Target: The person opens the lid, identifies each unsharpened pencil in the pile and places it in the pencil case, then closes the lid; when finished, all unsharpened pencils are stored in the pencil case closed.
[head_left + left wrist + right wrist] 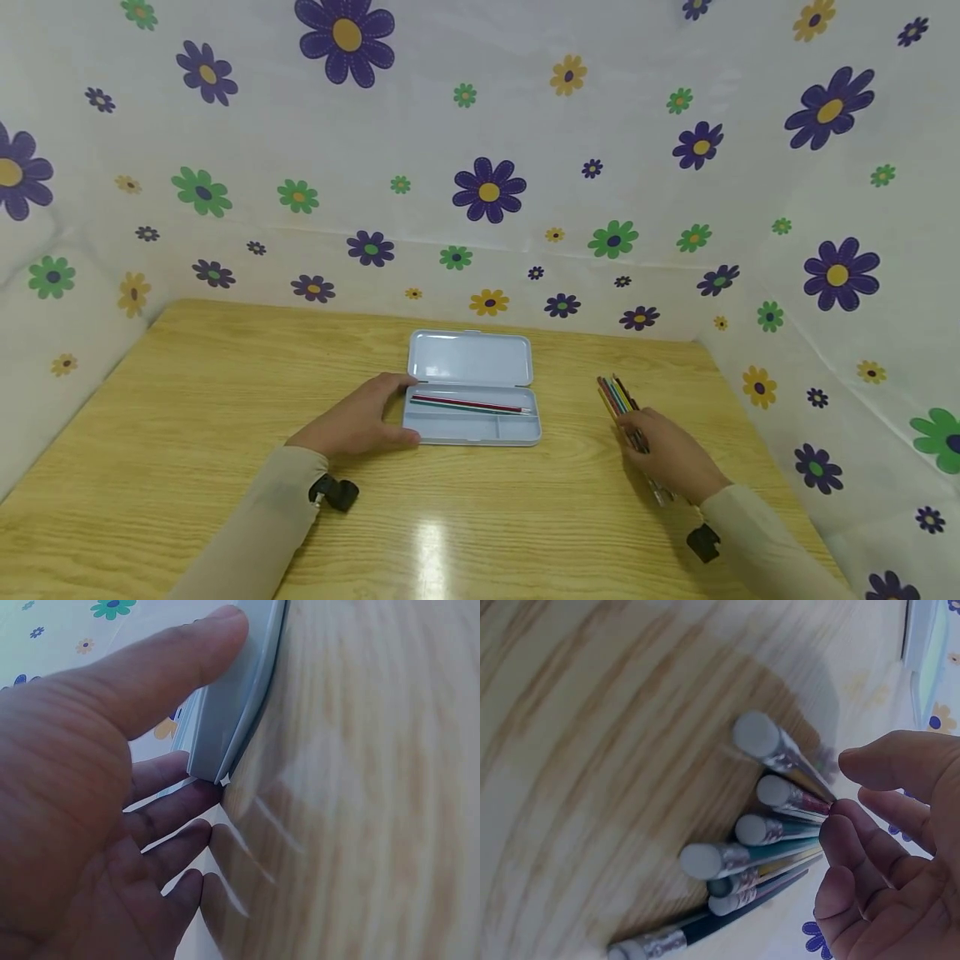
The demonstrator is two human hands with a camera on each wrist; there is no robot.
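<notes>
A pale blue pencil case [519, 427] lies with its lid [470, 358] raised at the back. Inside its long compartment are a red pencil [468, 404] and a green pencil [450, 407]. My left hand [358, 421] holds the case's left end, thumb near the front corner, fingers by the hinge. In the left wrist view the thumb touches the case wall [217, 720]. Several eraser-tipped pencils [613, 396] lie on the table to the right. Over them is my right hand [671, 454], fingertips at the pencils [716, 859], thumb apart from the fingers.
The wooden table [480, 517] runs up to a white flowered backdrop [525, 117] at the back and sides. A black wrist camera [335, 492] is strapped on the left wrist, another camera [703, 543] on the right.
</notes>
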